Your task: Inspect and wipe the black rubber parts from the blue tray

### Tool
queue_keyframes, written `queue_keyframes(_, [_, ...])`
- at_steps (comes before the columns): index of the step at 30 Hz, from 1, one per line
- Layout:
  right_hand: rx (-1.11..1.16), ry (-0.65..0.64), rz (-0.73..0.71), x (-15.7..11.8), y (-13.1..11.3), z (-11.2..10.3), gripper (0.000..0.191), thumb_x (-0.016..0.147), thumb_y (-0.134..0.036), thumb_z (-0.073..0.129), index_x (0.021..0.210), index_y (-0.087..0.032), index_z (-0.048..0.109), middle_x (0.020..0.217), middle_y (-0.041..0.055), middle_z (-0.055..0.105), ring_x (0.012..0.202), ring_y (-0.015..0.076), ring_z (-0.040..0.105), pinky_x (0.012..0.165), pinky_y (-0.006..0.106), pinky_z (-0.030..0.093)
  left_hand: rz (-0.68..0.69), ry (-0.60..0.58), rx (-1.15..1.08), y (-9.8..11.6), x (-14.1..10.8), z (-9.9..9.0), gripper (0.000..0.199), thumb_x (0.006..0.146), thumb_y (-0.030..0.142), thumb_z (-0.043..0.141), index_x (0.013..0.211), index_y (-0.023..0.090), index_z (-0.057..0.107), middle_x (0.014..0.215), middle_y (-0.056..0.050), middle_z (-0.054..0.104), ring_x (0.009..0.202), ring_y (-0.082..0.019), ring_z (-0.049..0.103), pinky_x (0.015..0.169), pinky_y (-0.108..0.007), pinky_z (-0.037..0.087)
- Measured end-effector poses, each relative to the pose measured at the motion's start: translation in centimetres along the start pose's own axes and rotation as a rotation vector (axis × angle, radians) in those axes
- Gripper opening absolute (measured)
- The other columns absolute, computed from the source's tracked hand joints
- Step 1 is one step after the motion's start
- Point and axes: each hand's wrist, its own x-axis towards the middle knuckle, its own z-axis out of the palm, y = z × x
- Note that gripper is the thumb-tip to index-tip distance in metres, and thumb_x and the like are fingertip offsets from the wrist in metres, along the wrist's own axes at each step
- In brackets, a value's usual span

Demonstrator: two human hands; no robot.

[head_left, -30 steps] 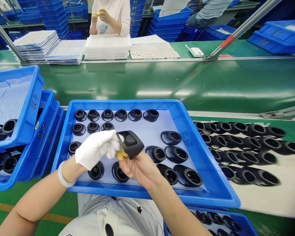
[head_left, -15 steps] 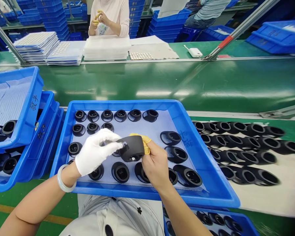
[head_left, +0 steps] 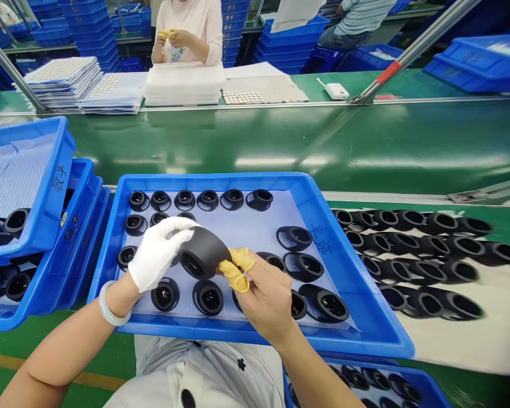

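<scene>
A matte black, rounded plastic housing [head_left: 207, 246] with an oval opening is held above the blue tray [head_left: 365, 306], its opening turned down and toward me. My left hand [head_left: 155, 255], in a white glove, is closed on its left end. At the right end, my right hand [head_left: 263, 292] pinches the edge with fingertips in yellow finger cots; the exact contact of the fingertips is partly hidden. Below, similar black housings [head_left: 208, 297] stand in rows on a thin white sheet, some covered by my hands.
More black housings [head_left: 427, 272] lie in rows on a pale sheet to the right. Stacked blue trays [head_left: 70, 226] rise at the left. Another filled tray [head_left: 429, 391] sits low beneath. Across the green bench [head_left: 276, 141], a co-worker [head_left: 191, 34] handles something small behind piled white sheets [head_left: 182, 85].
The housing has been turned over and shifted left, showing its smooth outer side. My right hand has rotated, bringing its yellow-covered fingertips into view. The co-worker's hands have lowered slightly.
</scene>
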Motion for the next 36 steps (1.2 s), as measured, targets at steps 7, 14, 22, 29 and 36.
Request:
queue_keyframes(7, [0.047,0.109,0.123,-0.9,0.7,0.4,0.049,0.092,-0.027,0.053,0.139,-0.023,0.04,0.087,0.0066,0.065,0.07,0.0185,0.063,0.063,0.033,0.055,-0.099,0.026,0.027,0.1,0.0,0.6,0.018,0.077,0.034,0.059,0.078,0.016,0.057,0.075,-0.001,0.061,0.07,-0.015,0.058,0.067,-0.028,0.048])
queue_keyframes(14, [-0.22,-0.112,0.047,-1.1,2.0,1.0,0.061,0.086,-0.037,0.062,0.139,-0.017,0.037,0.113,0.0176,0.055,0.085,0.024,0.057,0.071,0.039,0.053,-0.311,-0.066,-0.078,-0.8,0.0,1.6,0.013,0.082,0.027,0.055,0.075,0.017,0.051,0.065,0.001,0.06,0.056,-0.014,0.059,0.056,-0.028,0.05])
queue_keyframes(22, [-0.307,-0.325,0.407,2.2,6.9,0.3,0.049,0.085,-0.042,0.059,0.123,-0.013,0.053,0.092,0.0073,0.059,0.065,0.0173,0.056,0.067,0.033,0.05,-0.156,0.12,-0.065,-0.1,0.6,-0.3,0.033,0.078,0.03,0.061,0.107,0.012,0.058,0.098,-0.01,0.066,0.08,-0.017,0.063,0.07,-0.031,0.05])
queue_keyframes(29, [-0.61,-0.593,0.444,4.5,10.3,3.5,0.044,0.088,-0.035,0.057,0.121,-0.007,0.052,0.108,0.0172,0.058,0.092,0.0288,0.061,0.08,0.036,0.047,-0.093,0.143,-0.117,-0.3,0.8,-0.7,0.039,0.077,0.035,0.062,0.107,0.011,0.059,0.09,-0.009,0.068,0.075,-0.017,0.062,0.067,-0.031,0.049])
queue_keyframes(36, [-0.717,-0.646,0.418,4.3,10.8,3.0,0.054,0.091,-0.038,0.054,0.134,-0.007,0.043,0.116,0.017,0.056,0.097,0.0265,0.061,0.082,0.032,0.047,-0.093,0.117,-0.107,-0.6,0.7,-0.7,0.038,0.078,0.036,0.062,0.108,0.011,0.06,0.088,-0.008,0.068,0.073,-0.016,0.062,0.066,-0.031,0.049])
